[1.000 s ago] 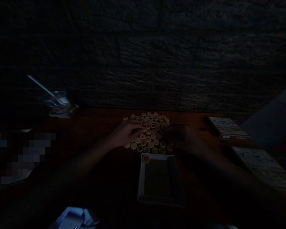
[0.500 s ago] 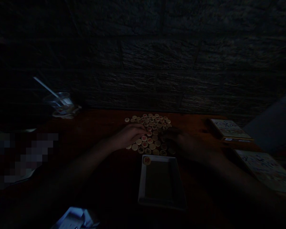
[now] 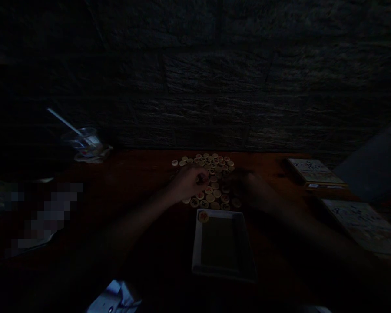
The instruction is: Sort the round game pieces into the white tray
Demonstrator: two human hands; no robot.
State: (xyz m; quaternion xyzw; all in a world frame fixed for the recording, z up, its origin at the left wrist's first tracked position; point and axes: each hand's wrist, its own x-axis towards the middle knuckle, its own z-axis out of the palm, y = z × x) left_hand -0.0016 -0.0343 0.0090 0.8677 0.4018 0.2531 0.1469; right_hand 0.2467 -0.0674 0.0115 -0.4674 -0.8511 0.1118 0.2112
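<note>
Many round Chinese chess pieces (image 3: 217,194), with red or dark characters on some, lie in a loose cluster on the wooden table. Over the cluster's left side is my left hand (image 3: 187,181), its thumb and forefinger curled together in a pinch at one piece. At the right edge of the cluster, my right hand (image 3: 249,187) reaches in from the side; its fingers are in deep shadow, so their grip is unclear. Nearer to me stands a shallow open box (image 3: 197,248), with a single red-marked piece (image 3: 203,216) at its far left corner.
A stone-block wall (image 3: 189,108) rises behind the table (image 3: 137,165). To the left stands a clear plastic cup (image 3: 87,141) with a straw. Two flat illustrated boxes lie at right, one far (image 3: 314,171) and one near (image 3: 361,224). Crumpled shiny packaging (image 3: 115,298) lies in front.
My left hand has moved right over the pieces, its fingers now curling into a pinch. My right hand stays close to the cluster's right edge. The view has shifted slightly.
</note>
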